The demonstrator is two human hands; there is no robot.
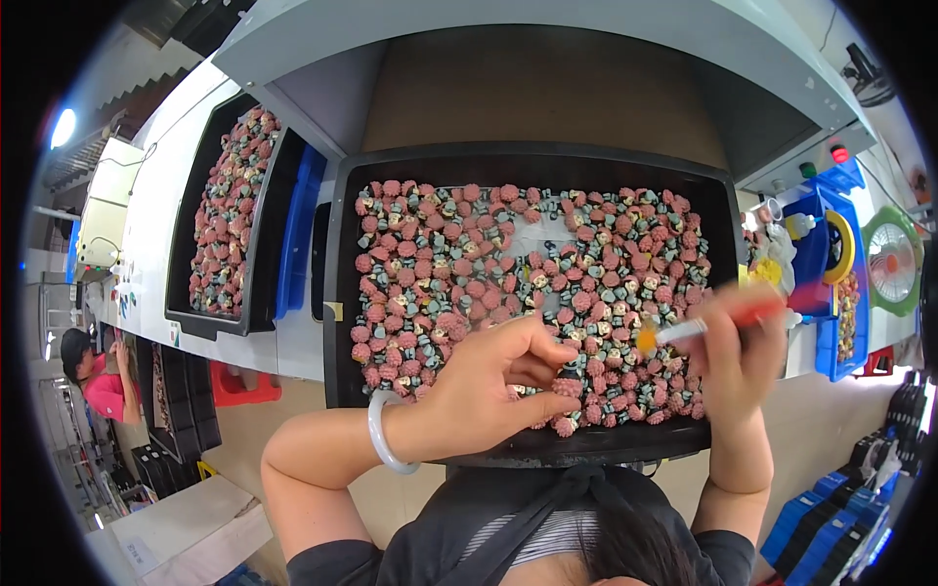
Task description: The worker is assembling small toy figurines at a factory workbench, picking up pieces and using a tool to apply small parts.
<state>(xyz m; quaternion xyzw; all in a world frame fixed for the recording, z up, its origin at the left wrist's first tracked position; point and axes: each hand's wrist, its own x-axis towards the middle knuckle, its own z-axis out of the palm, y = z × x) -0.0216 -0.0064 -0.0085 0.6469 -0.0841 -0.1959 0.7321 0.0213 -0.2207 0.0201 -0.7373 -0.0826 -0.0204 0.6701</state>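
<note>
My left hand (503,386), with a pale bangle at its wrist, pinches a small figurine (567,384) with a pink, knobbly top between thumb and fingers, over the near part of a black tray (344,254). Many similar figurines (420,269), pink with grey-green and cream parts, lie loose in that tray. On the right, my right hand (740,356) is closed around a brush (679,332) with a red handle, a pale collar and yellowish bristles. Its tip points left toward the held figurine, apart from it. Motion blurs the right hand and the handle.
A grey hood (547,21) arches over the tray's far side. Another black tray of figurines (234,215) stands left, beside a blue bin (301,230). To the right are a blue crate (848,359) and a green fan (891,259). A person in pink (109,391) sits far left.
</note>
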